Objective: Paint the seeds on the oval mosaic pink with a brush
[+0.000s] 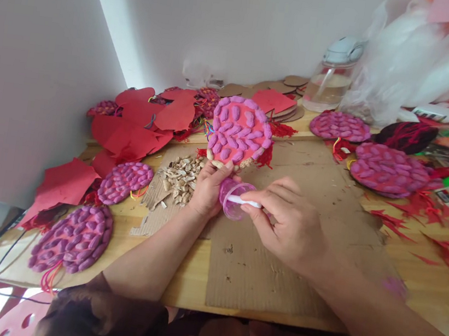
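Observation:
My left hand (208,188) is closed on a small clear plastic cup (236,213) with pinkish-purple inside. The same hand pinches the lower edge of a round red plaque (242,121) covered in peanut shells, mostly painted purple. A few shells along its bottom edge are bare tan. Between the fingertips of my right hand (287,220) is a white stick-like handle (245,201), its far end inside the cup; whatever tip it has is hidden. Loose peanut shells (181,179) lie in a pile to the left of my left hand.
Flat cardboard (268,273) covers the table's middle. Finished-looking purple plaques (78,237) lie left, more (389,170) lie right. Red paper pieces (125,133) are heaped at back left. A water bottle (328,85) and white plastic bags (412,60) stand at the back right.

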`<action>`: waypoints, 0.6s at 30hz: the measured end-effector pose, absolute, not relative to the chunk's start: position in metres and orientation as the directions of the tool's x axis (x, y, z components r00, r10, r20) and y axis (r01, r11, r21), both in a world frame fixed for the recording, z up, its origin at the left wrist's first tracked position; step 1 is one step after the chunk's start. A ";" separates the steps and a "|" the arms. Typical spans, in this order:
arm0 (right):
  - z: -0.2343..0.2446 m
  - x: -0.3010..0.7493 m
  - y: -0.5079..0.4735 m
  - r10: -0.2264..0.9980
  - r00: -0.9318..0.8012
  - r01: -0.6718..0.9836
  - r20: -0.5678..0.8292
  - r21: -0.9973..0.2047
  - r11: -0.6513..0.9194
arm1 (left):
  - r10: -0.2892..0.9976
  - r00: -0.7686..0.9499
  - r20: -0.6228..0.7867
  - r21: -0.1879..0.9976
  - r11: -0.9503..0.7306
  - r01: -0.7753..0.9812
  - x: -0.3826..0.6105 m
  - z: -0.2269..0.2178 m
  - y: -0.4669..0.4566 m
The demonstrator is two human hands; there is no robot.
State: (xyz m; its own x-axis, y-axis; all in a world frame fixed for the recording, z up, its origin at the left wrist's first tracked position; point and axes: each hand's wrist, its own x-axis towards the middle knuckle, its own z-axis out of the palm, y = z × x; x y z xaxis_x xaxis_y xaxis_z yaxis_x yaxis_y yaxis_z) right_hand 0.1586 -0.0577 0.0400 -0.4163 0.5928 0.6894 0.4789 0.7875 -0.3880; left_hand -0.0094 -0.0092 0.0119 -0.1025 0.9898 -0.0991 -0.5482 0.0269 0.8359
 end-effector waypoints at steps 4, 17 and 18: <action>0.040 0.158 -0.056 0.576 -0.419 0.564 0.702 -0.296 0.771 | 0.991 -0.112 -0.068 0.837 -0.004 -0.547 -0.010 0.009 -0.008; 0.035 0.158 -0.057 0.614 -0.468 0.581 0.636 -0.302 0.756 | 0.991 -0.121 -0.060 0.863 -0.010 -0.506 -0.008 0.004 -0.007; 0.036 0.158 -0.057 0.622 -0.462 0.565 0.633 -0.330 0.756 | 0.990 -0.122 -0.065 0.864 -0.005 -0.503 -0.008 0.004 -0.007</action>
